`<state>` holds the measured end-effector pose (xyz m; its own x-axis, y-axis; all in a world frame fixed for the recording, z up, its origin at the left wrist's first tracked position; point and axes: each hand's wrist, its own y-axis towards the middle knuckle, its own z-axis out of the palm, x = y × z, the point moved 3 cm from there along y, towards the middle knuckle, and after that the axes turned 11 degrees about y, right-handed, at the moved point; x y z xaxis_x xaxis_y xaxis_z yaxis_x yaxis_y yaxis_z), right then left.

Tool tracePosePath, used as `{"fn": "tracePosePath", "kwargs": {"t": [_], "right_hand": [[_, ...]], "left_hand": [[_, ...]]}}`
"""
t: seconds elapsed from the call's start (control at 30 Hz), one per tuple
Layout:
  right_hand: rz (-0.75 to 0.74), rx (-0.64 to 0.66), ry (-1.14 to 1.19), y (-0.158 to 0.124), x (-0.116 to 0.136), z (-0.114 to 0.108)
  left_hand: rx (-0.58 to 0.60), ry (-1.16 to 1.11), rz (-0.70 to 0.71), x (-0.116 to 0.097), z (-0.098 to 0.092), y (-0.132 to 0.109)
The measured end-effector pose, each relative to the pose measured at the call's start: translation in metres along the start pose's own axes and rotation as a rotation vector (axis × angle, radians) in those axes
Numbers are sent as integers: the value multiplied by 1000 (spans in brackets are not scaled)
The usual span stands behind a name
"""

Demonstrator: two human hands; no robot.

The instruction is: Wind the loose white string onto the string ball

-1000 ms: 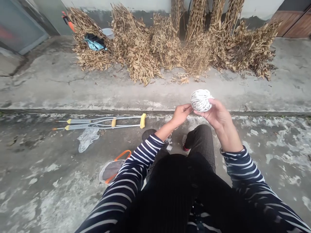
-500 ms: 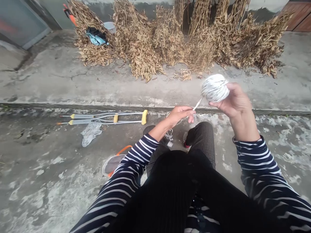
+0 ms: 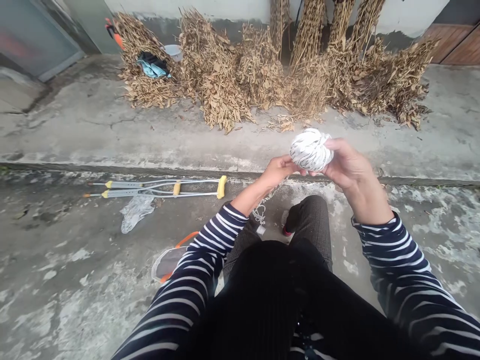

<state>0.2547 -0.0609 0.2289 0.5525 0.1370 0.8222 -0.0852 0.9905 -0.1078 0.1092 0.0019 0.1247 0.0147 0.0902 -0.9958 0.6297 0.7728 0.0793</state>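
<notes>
A ball of white cord with dark flecks (image 3: 310, 150) is held up in front of me above the step. My right hand (image 3: 347, 162) grips it from the right, thumb on top and fingers underneath. Close against its left side is my left hand (image 3: 279, 170), fingers closed where the cord's strand ran; the ball partly hides the fingertips. Below my left wrist, more loose cord (image 3: 259, 211) lies in a tangle on the ground between my legs, beside a small white piece (image 3: 261, 230).
Two crutches with yellow pads (image 3: 161, 187) lie on the ground at left, touching a crumpled clear plastic bag (image 3: 137, 212). A grey and orange item (image 3: 168, 262) lies near my left elbow. Dried plant bundles (image 3: 225, 75) lean along the wall. A concrete step edge (image 3: 56, 170) crosses ahead.
My right hand has brought the ball left and slightly down to my left hand. The strand stretched between them is no longer visible. The view has shifted slightly.
</notes>
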Motion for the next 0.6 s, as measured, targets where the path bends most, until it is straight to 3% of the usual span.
{"fn": "tracePosePath", "kwargs": {"t": [0.1,0.23,0.33,0.43,0.53,0.6], "right_hand": [[-20,-26,-49,3,0,2],[-94,-73,-4,3,11,-2],[-188,-151,31,1,29,-5],[-303,-209,58,-5,53,-8],[-427,-170,87,-14,78,-9],[-487,-91,118,-22,91,-7]], "left_hand": [[-126,32,74,-16,2,11],[-61,151,87,-13,-3,0],[-42,268,33,16,-19,-18],[-71,414,-83,60,-49,-40],[-124,631,-316,103,-89,-62],[-172,736,-431,120,-119,-72]]}}
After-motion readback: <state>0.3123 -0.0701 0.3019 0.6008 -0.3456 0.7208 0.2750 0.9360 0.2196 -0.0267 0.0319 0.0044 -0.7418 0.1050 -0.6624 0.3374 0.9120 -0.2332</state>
